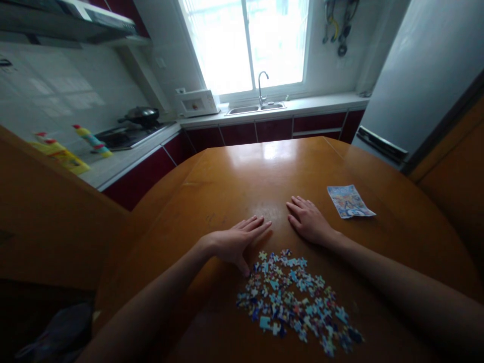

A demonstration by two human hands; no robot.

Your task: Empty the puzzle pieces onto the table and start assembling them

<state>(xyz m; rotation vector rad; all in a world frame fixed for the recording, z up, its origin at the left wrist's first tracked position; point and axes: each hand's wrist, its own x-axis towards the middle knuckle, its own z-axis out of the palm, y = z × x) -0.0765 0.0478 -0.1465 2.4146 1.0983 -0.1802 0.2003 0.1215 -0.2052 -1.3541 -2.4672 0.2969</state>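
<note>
A spread of small jigsaw puzzle pieces, mostly light blue with some dark blue and pink, lies on the wooden table close to me. At the far left edge of the pieces is my left hand, fingers stretched out and thumb apart, the thumb tip beside the nearest pieces. My right hand rests palm down on the tabletop just beyond the pieces, its fingers extended and holding nothing. To the right of that hand lies a creased printed picture sheet.
Beyond the table runs a counter with a sink and a white microwave. A pan sits on the stove at left, near yellow bottles. A tall fridge stands at right.
</note>
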